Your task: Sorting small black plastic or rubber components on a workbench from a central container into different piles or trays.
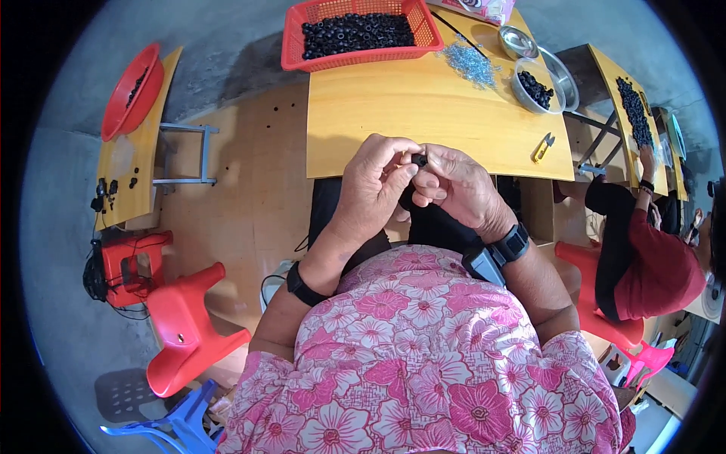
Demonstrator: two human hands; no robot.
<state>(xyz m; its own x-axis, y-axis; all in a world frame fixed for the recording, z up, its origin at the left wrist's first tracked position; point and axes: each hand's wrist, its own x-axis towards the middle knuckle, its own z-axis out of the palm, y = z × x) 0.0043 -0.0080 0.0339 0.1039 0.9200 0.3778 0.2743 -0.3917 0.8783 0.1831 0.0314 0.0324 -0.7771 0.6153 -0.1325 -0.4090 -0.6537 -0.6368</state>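
My left hand [376, 181] and my right hand [454, 185] meet just in front of the near edge of the yellow wooden table [423, 113]. Between their fingertips they pinch a small black ring-shaped part [418, 160]. Both wrists wear black bands. At the table's far edge stands a red plastic basket [359, 34] filled with several black rings. A heap of small shiny metal pieces [469, 62] lies on the table to the right of the basket. A clear bowl [534, 87] holding black rings sits beside it.
A yellow-handled clipper [543, 146] lies at the table's right. Metal bowls [518, 39] sit at the far right corner. A person in red [650, 265] sits at another table to the right. Red stools [189, 325] and a red basin [130, 91] are at left.
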